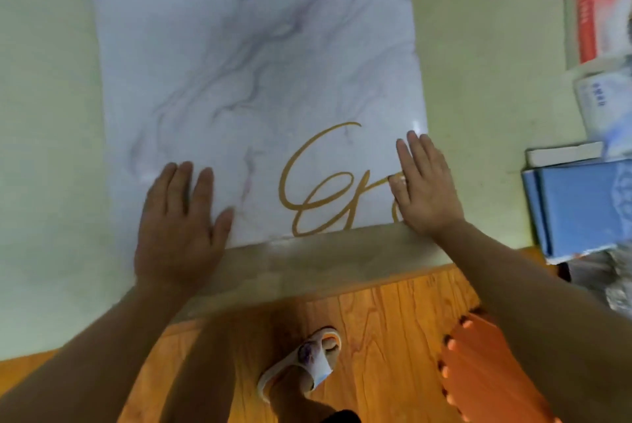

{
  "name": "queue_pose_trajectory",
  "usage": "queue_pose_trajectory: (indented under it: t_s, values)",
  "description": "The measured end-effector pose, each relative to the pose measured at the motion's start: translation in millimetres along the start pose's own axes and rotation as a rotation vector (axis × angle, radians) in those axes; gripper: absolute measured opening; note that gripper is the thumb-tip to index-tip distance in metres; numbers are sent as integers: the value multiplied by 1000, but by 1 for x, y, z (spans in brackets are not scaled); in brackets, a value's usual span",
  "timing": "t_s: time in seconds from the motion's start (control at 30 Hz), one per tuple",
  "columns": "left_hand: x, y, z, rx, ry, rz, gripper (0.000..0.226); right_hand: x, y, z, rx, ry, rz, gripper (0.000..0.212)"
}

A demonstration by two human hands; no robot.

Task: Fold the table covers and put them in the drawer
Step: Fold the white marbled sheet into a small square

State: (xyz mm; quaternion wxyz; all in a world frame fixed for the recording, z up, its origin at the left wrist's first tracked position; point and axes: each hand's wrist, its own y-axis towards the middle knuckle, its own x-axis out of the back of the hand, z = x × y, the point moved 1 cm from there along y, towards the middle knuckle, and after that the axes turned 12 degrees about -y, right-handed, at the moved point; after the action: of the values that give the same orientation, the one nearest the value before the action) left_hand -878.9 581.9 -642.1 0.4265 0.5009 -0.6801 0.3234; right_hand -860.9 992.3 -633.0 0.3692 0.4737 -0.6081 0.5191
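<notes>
Head cam: cover flat on pale table.

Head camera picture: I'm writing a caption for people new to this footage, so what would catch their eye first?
The marbled table cover with looping gold script fills the middle of the pale green table. Both hands lie flat on its near edge, the left hand by the left corner, the right hand over the end of the script. Below, a slippered foot stands on the wooden floor.
</notes>
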Motion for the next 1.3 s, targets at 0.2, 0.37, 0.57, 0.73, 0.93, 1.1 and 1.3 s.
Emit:
queue_pose_trajectory:
  t_s: [0.2, 0.37, 0.57, 0.73, 0.93, 1.1, 1.3]
  values:
    - [4, 2, -26, 55, 141, 30, 59, -9, -3, 0, 11, 33, -31, 67]
    - [-17, 50, -130, -159, 56, 35, 55, -11, -2, 1, -2, 60, -53, 67]
    - [-88, 81, -175, -271, 44, 240, 63, -14, -4, -2, 24, 85, -63, 66]
    - [-84, 86, -177, -269, 24, 277, 64, -14, 1, -4, 35, 121, -49, 68]
    - [-86, 86, -174, -262, 5, 293, 66, 6, 108, -26, 52, 70, -64, 76]
    - [-91, 87, -173, -266, -7, 270, 67, 37, 234, -42, 28, 73, -90, 81]
    - [-91, 88, -177, -250, 42, 263, 67, 63, 320, -59, 81, 42, -66, 88]
